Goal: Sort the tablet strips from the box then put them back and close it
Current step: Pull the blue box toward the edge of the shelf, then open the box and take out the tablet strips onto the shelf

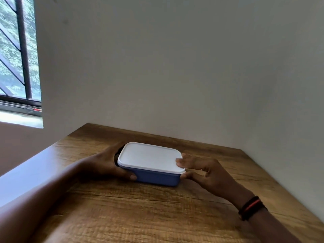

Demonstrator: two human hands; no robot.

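Observation:
A blue plastic box (pixel 156 178) with a white lid (pixel 149 156) sits on the wooden table (pixel 157 216), near the wall. The lid covers the box, so no tablet strips show. My left hand (pixel 107 163) grips the box's left end, thumb along the front wall and fingers round the far side. My right hand (pixel 208 171) is at the right front corner, fingertips on the lid's edge and thumb under the rim.
A plain wall stands right behind and to the right of the table. The table's left edge drops off beside my left forearm. A barred window (pixel 19 55) is at the far left. A dark band with a red stripe (pixel 250 207) circles my right wrist.

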